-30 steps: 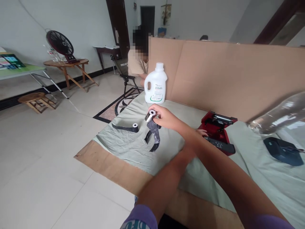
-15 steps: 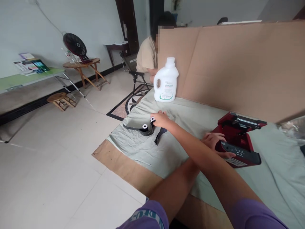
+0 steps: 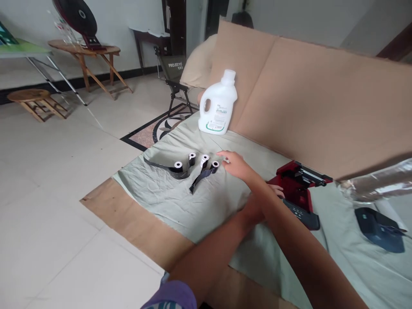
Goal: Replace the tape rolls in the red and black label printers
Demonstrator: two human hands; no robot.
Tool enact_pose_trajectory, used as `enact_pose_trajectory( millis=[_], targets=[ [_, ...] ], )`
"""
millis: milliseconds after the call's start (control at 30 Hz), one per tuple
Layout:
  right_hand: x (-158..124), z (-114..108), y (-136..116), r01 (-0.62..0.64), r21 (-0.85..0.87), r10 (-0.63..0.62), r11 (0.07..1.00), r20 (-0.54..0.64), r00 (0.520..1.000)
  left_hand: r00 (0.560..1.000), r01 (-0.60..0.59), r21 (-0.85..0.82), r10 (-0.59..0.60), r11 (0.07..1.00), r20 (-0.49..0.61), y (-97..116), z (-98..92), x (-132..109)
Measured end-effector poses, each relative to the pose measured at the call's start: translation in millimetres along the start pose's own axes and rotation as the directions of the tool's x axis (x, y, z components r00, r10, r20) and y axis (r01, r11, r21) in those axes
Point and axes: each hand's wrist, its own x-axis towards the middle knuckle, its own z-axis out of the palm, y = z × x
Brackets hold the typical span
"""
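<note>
hands cross at work above a cloth-draped counter (image 3: 138, 219) in the head view, the right forearm passing over the left. the right hand (image 3: 237, 165), index finger stretched out and thumb apart from it, is bare and loosely spread, pointing toward four small rolls with white ends. nearest, just left of its fingertips but apart from them, stands a dark roll (image 3: 215, 166); beside that is a paler roll (image 3: 205, 161), and farther left are an upper dark roll (image 3: 192, 159) and a lower dark roll (image 3: 178, 168). black strips (image 3: 199, 179) trail among them across the pale green cloth (image 3: 199, 208).

the left hand (image 3: 277, 190), to the right of and nearer than the other, is at the near left side of a red machine (image 3: 301, 210) with its lid raised; the right forearm hides most of it, and its grip cannot be told.

beyond the right hand stands a white jug (image 3: 217, 109), upright before a cardboard panel (image 3: 305, 94). well right of both hands lie clear plastic wrapping (image 3: 380, 182) and a dark blue object (image 3: 378, 231). farther off, behind the jug, a person in a beige shirt (image 3: 199, 64) is partly hidden by the panel.
</note>
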Motion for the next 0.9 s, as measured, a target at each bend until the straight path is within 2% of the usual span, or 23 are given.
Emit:
enact_pose_trajectory(
  millis=[67,133,233,333,500,600,667,733,800,900],
  targets=[
    [-5.8,1.6,5.9,-0.003,0.020,0.003,1.000,0.015,1.000,0.999,-0.040,-0.042,0.041,0.998,0.023,0.1,-1.4,-1.8],
    [-5.2,7.4,8.4,-0.023,0.040,0.023,0.999,0.012,1.000,0.996,-0.070,0.001,0.070,0.998,0.055,-2.0,-1.5,-1.9],
    [3.6,18.0,7.1,-0.049,0.085,0.051,0.995,-0.023,0.998,0.994,-0.082,0.092,0.075,0.992,0.075,-7.6,1.0,0.0],
    [14.8,24.5,2.1,-0.051,0.146,0.055,0.988,-0.024,0.998,0.992,-0.107,0.105,0.100,0.989,0.074,-11.1,2.9,0.8],
    [32.5,28.1,-10.7,-0.076,0.189,0.068,0.979,0.048,0.996,0.994,-0.109,0.083,0.107,0.991,0.035,-7.6,2.1,-0.7],
    [44.6,34.3,-16.8,-0.053,0.157,0.034,0.986,0.123,0.992,0.993,-0.118,0.062,0.118,0.991,0.004,-4.5,1.4,-0.7],
    [51.9,40.0,-18.7,-0.047,0.132,0.030,0.990,0.128,0.991,0.991,-0.136,0.047,0.136,0.990,0.002,-3.1,0.6,0.2],
    [55.9,43.7,-19.1,-0.025,0.167,0.012,0.986,0.081,0.997,0.990,-0.141,0.043,0.141,0.989,0.008,-2.2,-0.3,1.6],
    [53.4,42.2,-19.1,0.044,0.293,-0.046,0.955,0.000,0.999,0.992,-0.125,0.055,0.124,0.991,0.019,-2.0,-1.0,3.0],
    [32.1,26.6,-20.4,0.168,0.528,-0.130,0.832,-0.109,0.986,0.993,-0.112,0.072,0.110,0.991,0.040,-3.8,-0.6,4.0]
  ],
)
